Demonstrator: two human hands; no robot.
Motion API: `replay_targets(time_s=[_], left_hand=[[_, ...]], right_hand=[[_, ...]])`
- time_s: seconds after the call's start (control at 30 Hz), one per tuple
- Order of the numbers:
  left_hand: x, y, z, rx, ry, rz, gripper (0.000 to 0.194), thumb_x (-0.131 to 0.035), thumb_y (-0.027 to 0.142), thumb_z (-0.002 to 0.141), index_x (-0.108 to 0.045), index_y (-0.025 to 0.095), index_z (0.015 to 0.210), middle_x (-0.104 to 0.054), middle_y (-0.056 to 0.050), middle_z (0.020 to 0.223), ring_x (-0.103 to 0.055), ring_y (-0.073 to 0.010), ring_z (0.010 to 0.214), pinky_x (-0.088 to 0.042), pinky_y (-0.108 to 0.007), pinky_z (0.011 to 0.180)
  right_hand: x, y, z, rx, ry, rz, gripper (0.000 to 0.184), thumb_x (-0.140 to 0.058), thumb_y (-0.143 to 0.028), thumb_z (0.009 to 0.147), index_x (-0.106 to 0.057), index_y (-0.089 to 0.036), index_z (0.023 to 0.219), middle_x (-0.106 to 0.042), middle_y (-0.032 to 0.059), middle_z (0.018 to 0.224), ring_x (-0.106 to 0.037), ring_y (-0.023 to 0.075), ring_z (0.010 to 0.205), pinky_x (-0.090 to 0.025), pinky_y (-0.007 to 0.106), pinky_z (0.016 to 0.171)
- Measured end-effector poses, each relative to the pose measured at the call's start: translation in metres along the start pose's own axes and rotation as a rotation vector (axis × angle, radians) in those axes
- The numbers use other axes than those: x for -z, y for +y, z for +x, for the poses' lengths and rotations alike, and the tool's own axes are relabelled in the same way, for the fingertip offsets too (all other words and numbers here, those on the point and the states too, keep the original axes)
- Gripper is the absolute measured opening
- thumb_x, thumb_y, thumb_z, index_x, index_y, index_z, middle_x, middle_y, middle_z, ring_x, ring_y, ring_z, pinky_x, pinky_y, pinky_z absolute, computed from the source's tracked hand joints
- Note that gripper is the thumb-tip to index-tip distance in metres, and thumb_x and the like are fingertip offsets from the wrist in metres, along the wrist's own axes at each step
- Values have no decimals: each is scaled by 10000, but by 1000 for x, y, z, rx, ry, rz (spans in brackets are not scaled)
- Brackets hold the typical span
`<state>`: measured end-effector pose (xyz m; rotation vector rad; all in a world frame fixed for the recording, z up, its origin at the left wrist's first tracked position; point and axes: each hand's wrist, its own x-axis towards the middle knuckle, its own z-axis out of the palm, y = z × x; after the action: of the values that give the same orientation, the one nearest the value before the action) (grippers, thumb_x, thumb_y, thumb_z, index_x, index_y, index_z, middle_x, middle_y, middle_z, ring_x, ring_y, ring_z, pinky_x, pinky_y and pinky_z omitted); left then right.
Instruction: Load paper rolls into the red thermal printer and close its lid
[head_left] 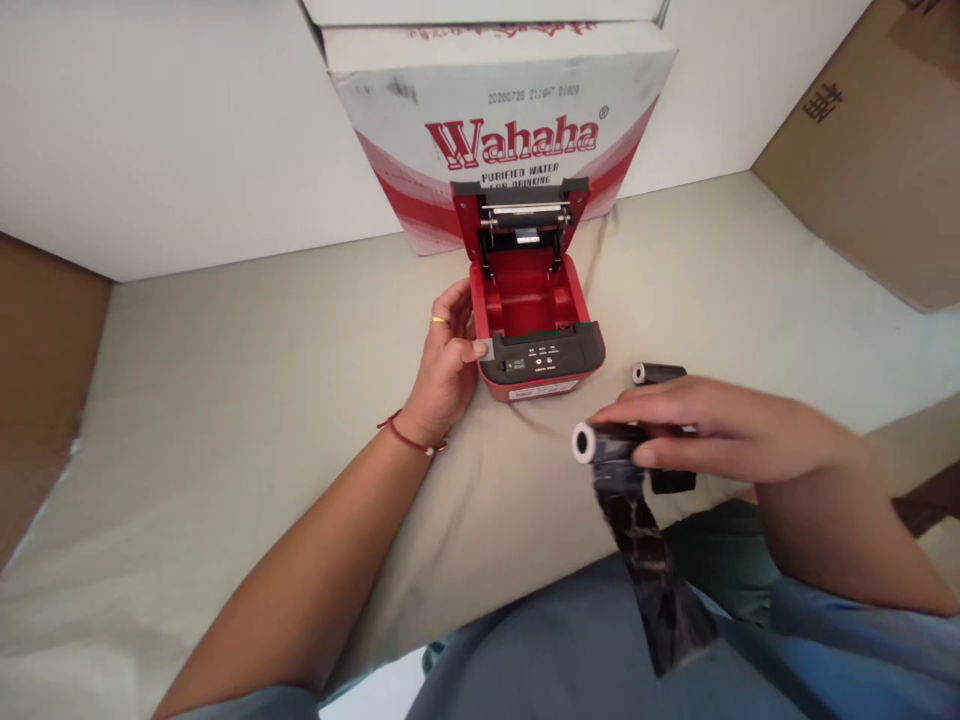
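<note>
A small red and black label printer [538, 360] stands on the cloth with its lid [525, 215] raised and its red inner bay visible. My left hand [450, 350] grips the printer's left side, the thumb on the front corner and the fingers along the side wall. In my right hand [697, 425] is a black ribbon roll [611, 442] with a white core, held in the air to the right of the printer. A crinkled strip of ribbon [649, 560] hangs from it toward my lap. Beyond that hand lies another dark roll [660, 372], partly covered by it.
A Wahaha water carton [517, 90] stands behind the printer, close to the raised lid. Brown cardboard boxes rise at the right [862, 150] and the left edge [45, 380]. Pale cloth [262, 380] covers the surface, with its near edge at my body.
</note>
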<state>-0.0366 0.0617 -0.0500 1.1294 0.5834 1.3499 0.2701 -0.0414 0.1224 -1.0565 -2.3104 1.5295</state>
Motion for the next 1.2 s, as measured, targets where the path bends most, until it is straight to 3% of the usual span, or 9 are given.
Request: replay_targets(time_s=[0.07,0.2,0.3,0.43,0.5,0.63,0.97,1.07,1.2], left_hand=[[0,3,-1,11,5,5,856,-1060,604,748,-726,375,1502,-647,-38,1728,-533,-377,1694,-514,-510,1380],[-2,8,-1,33,31,17,813,-1057,599,740,-760,382,1465,-672,-21,1706,-548,-364,1682,-519,-497,1372],[-3,10,-1,39,44,17,805,-1061,594,725,-775,383,1447,-696,-16,1677,-563,-361,1667,-522,-494,1371],[-4,11,0,46,46,12,807,-1072,589,707,-787,384,1433,-710,-10,1660,-586,-356,1645,-528,-490,1368],[-3,10,0,56,39,10,792,-1071,580,716,-789,391,1431,-710,-3,1664,-589,-353,1645,-527,-493,1371],[0,9,-1,35,1,17,764,-1040,586,770,-768,405,1460,-686,0,1696,-561,-353,1677,-514,-504,1392],[2,5,-1,24,7,28,823,-1034,610,768,-734,376,1498,-658,-27,1733,-535,-368,1699,-514,-499,1382],[1,3,0,25,9,14,812,-1032,595,767,-741,379,1493,-659,-25,1733,-543,-365,1688,-520,-491,1371],[2,2,1,17,-12,3,810,-1030,574,770,-730,380,1497,-656,-29,1731,-547,-356,1683,-528,-487,1358]], right_hand=[[-27,20,12,-69,18,-62,396,-625,-380,1160,-830,-201,1449,-889,115,1237,-843,241,1059,-652,339,937],[-61,44,21,-71,276,-189,409,-673,-347,1118,-812,-204,1475,-843,170,1444,-831,294,1234,-660,430,1062],[-55,55,5,-59,584,-222,321,-664,-369,1134,-859,-245,1357,-892,111,1293,-844,254,1074,-674,392,939],[-33,78,-27,-231,1003,-488,240,-677,-342,1112,-893,-267,1184,-896,79,1052,-788,254,859,-654,425,836],[-27,92,-37,-247,974,-593,262,-673,-360,1103,-894,-262,1202,-904,107,1095,-778,303,915,-661,498,883],[-27,106,-43,-240,768,-660,345,-597,-411,1145,-896,-271,1247,-909,133,1232,-756,374,1077,-650,601,993],[-14,101,-31,-349,474,-751,389,-620,-370,1112,-862,-201,1365,-889,183,1253,-736,385,1075,-653,570,955],[-3,84,-29,-355,355,-687,346,-667,-341,1067,-884,-194,1293,-896,172,1168,-770,379,1075,-650,553,975],[22,26,-35,-165,242,-360,318,-728,-452,1091,-887,-275,1302,-893,99,1217,-829,288,1062,-669,422,930]])
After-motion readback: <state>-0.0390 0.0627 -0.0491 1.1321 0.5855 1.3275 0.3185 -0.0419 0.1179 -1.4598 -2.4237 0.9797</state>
